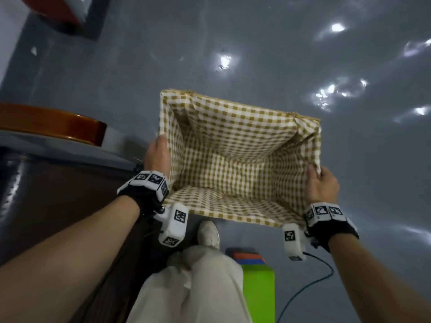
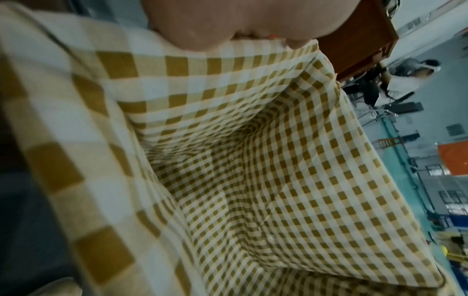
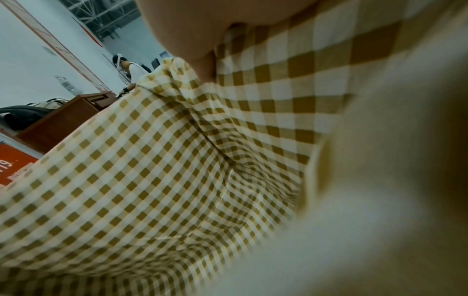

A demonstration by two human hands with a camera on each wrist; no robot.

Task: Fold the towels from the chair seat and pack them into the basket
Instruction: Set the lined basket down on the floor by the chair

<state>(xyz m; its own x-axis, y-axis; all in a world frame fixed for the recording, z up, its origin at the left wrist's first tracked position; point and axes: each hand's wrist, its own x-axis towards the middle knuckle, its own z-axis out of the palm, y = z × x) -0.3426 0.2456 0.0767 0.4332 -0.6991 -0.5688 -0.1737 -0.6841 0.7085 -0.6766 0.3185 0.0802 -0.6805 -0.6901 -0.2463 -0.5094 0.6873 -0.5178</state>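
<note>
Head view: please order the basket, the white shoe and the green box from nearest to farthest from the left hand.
From the left hand:
1. basket, its left rim held by this hand.
2. white shoe, below the basket's near edge.
3. green box, lower right, beside the trouser leg.

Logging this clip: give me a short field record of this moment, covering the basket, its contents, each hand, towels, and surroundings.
basket: gingham-lined basket, held above the grey floor
contents: nothing visible inside
left hand: left hand grips the basket's left rim
right hand: right hand grips the right rim, thumb inside the lining
towels: none in view
surroundings: wooden furniture edge at left; green block near the person's feet
</note>
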